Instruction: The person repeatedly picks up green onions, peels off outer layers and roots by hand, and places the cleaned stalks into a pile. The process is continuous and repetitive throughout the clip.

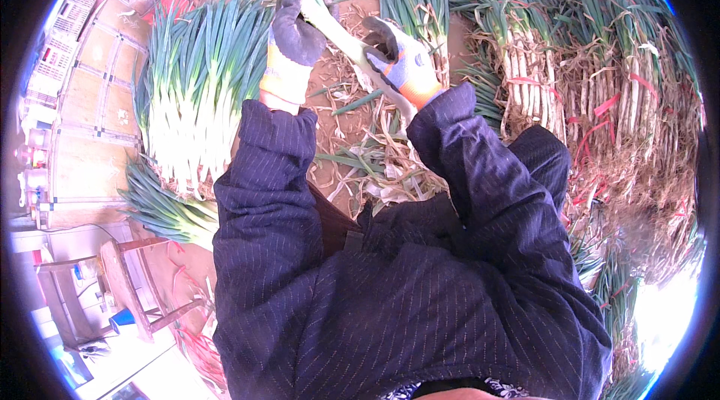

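Observation:
A long leek or large green onion point(344, 38) crosses in front of me, its green leaves at the upper left and its pale stem slanting down to the right. My left hand point(295, 40), in a dark-palmed work glove with an orange cuff, grips it just below the leaves. My right hand point(404, 59), gloved alike, has its fingers on the lower stem; thumb and forefinger curve around a gap. Peeled husks and leaf scraps point(388, 166) lie on the ground below. To the left stands a thick bundle of cleaned green onions point(199, 96), white stems down.
At the right are several unpeeled onion bundles point(529, 68) tied with red strips, with dry roots. A smaller bunch point(419, 11) lies ahead. Wooden panels point(93, 158), a wooden stool point(126, 287) and red strips point(197, 343) are on the left.

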### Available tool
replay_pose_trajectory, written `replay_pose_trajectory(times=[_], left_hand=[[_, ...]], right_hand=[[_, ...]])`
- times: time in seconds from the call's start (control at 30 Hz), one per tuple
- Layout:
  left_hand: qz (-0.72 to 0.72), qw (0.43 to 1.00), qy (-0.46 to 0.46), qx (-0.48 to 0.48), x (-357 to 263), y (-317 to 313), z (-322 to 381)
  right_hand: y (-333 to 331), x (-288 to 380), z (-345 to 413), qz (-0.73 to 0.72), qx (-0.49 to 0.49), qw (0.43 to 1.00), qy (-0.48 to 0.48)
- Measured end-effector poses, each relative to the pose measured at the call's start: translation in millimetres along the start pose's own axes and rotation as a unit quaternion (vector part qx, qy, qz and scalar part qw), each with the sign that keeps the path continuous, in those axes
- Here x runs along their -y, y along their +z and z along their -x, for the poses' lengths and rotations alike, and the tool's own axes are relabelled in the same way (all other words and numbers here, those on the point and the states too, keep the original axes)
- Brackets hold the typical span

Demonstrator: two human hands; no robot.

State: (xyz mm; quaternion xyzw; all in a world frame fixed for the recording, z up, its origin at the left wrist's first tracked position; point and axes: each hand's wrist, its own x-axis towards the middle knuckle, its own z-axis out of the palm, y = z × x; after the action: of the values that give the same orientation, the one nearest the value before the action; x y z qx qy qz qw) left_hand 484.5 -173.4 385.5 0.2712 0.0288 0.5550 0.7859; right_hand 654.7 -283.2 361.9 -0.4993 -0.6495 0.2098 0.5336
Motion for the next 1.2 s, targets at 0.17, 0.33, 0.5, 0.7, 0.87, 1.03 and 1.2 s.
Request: replay_pose_trajectory(times=[0.17,0.33,0.5,0.7,0.87,1.03,1.2], left_hand=[[0.019,1.000,-0.002,-0.017,0,2,1],[0.026,0.999,-0.031,0.024,-2,-5,1],[0.020,0.998,-0.039,0.047,-1,-14,0],[0.060,0.992,-0.062,0.095,-9,-10,-3],[0.054,0.990,-0.049,0.122,-17,-10,-6],[0.018,0.999,-0.025,0.006,-9,-10,-3],[0.003,0.998,-0.033,-0.048,5,-11,0]], right_hand=[[-3,5,-4,0.048,0.045,0.997,0.028],[3,-2,-9,0.040,-0.015,0.998,0.054],[0,-9,-13,-0.116,0.084,0.977,0.157],[-5,-20,0,-0.297,0.012,0.914,0.276],[0,-23,9,-0.548,0.067,0.801,0.232],[8,3,4,-0.501,0.035,0.826,0.256],[10,17,-9,-0.294,0.077,0.920,0.249]])
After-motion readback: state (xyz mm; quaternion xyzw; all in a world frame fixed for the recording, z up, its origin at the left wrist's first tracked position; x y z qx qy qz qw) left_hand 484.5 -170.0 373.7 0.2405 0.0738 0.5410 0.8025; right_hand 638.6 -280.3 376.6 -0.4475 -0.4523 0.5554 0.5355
